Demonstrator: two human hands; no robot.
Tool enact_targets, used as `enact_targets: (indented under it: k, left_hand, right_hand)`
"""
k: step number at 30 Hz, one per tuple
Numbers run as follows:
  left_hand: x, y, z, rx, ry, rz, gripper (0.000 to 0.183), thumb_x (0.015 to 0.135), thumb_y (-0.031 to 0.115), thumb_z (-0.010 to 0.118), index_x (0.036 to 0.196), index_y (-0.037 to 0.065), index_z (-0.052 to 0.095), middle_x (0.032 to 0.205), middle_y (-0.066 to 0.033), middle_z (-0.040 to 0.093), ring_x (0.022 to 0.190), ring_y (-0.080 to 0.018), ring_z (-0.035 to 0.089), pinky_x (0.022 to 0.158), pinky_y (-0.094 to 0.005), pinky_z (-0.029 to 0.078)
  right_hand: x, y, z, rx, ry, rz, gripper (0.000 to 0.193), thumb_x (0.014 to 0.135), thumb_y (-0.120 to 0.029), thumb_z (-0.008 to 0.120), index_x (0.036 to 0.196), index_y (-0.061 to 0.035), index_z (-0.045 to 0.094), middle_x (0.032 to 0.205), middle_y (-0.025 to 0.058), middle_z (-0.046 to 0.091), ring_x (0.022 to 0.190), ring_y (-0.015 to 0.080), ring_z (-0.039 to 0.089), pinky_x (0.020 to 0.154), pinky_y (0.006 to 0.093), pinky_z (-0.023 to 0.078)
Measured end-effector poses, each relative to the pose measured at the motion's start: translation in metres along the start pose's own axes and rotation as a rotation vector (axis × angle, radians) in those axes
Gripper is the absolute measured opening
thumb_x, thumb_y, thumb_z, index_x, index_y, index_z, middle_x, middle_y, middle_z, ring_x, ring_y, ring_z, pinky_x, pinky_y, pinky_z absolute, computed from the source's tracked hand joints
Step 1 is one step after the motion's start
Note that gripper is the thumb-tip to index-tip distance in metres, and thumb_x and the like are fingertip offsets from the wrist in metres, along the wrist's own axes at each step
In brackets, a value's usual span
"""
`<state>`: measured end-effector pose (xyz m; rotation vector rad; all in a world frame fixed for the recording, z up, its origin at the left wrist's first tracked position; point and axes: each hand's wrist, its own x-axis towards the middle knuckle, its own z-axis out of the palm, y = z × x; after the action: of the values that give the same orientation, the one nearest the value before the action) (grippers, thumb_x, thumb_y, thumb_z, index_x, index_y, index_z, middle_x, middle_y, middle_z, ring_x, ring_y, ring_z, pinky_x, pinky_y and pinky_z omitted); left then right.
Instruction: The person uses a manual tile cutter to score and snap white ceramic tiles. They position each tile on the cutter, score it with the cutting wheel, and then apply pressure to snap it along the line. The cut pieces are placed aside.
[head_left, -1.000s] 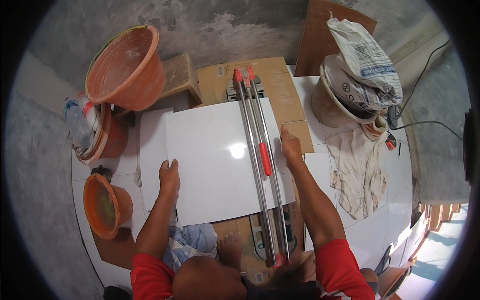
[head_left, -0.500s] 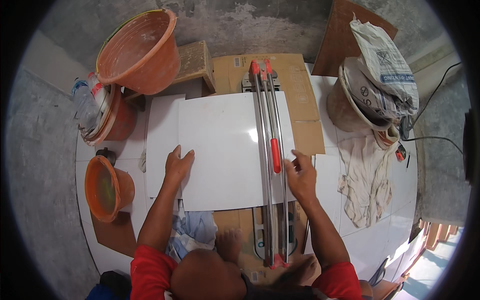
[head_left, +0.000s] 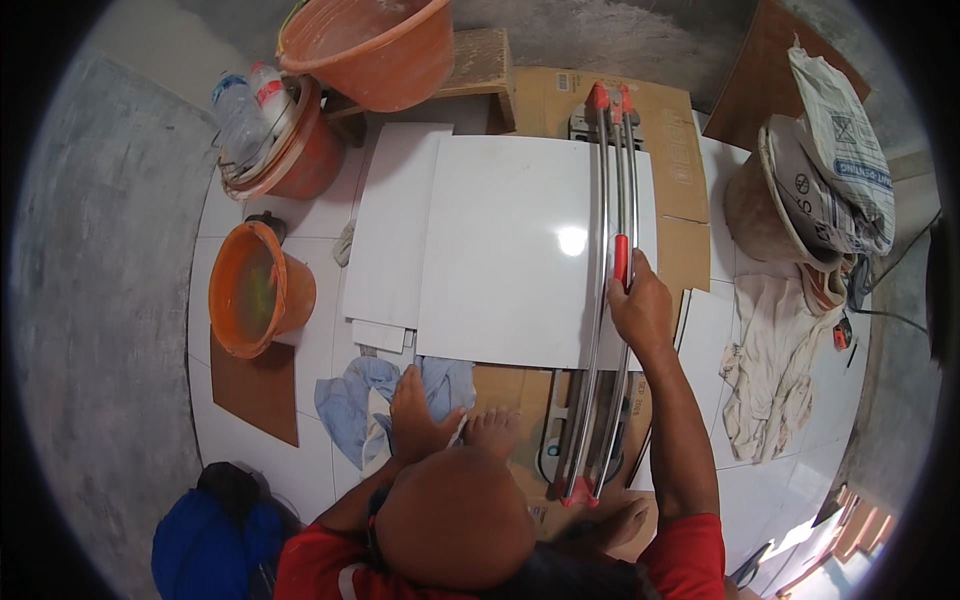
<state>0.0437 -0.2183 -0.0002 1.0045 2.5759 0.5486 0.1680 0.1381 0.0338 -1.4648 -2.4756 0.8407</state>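
Observation:
A large white tile (head_left: 510, 250) lies flat in a manual tile cutter (head_left: 606, 300), under its two long chrome rails. My right hand (head_left: 645, 310) is closed around the lower end of the cutter's red handle (head_left: 621, 252), right of the tile's middle. My left hand (head_left: 420, 412) is off the tile, its fingers stretched and thumb apart, over a crumpled pale blue cloth (head_left: 352, 405). Whether it touches the cloth I cannot tell. Another white tile (head_left: 392, 240) lies partly beneath the left side of the large one.
An orange bucket of water (head_left: 262, 290) and bottles in a stacked bucket (head_left: 290, 165) stand at left. Behind them, a large orange bucket (head_left: 370, 50) sits by a wooden bench (head_left: 482, 75). At right are a bucket with sacks (head_left: 790, 200) and a beige rag (head_left: 775, 370). Cardboard (head_left: 675, 190) lies underneath.
My left hand has left the tile's left edge and come back toward me, over the cloth. My right hand has moved onto the cutter's red handle. The whole view has shifted.

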Motion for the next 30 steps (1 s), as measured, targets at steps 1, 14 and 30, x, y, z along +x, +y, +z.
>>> enact_targets:
  k: [1,14,30]
  left_hand:
    - [-0.004,0.0,0.003,0.016,-0.038,-0.017,0.09,0.079,0.021,0.08,0.147,-0.012,0.03,0.148,-0.0343,0.04,0.137,-0.0476,0.04,0.115,-0.0519,0.031]
    - [0.018,-0.033,0.052,-0.124,0.129,0.187,0.054,0.08,0.0,0.064,0.13,-0.015,0.05,0.123,-0.0331,0.06,0.12,-0.0511,0.052,0.107,-0.0541,0.039]
    - [0.096,-0.101,-0.014,-0.113,0.529,-0.086,0.053,0.095,0.021,0.067,0.14,0.0,0.051,0.134,-0.0245,0.057,0.121,-0.0416,0.056,0.101,-0.0494,0.044]
  right_hand:
    - [0.0,0.0,0.0,-0.016,0.019,-0.003,0.06,0.087,-0.017,0.07,0.138,0.007,0.049,0.095,0.0278,0.069,0.084,0.042,0.07,0.077,0.0477,0.055]
    - [0.005,-0.017,-0.043,0.444,0.07,-0.05,0.061,0.084,-0.013,0.063,0.139,0.0091,0.051,0.085,0.013,0.067,0.069,0.02,0.063,0.067,0.0364,0.054]
    - [-0.004,-0.057,-0.064,1.221,0.132,0.024,0.063,0.092,-0.015,0.071,0.144,0.0076,0.043,0.095,0.0085,0.062,0.071,0.0127,0.062,0.062,0.0257,0.052]
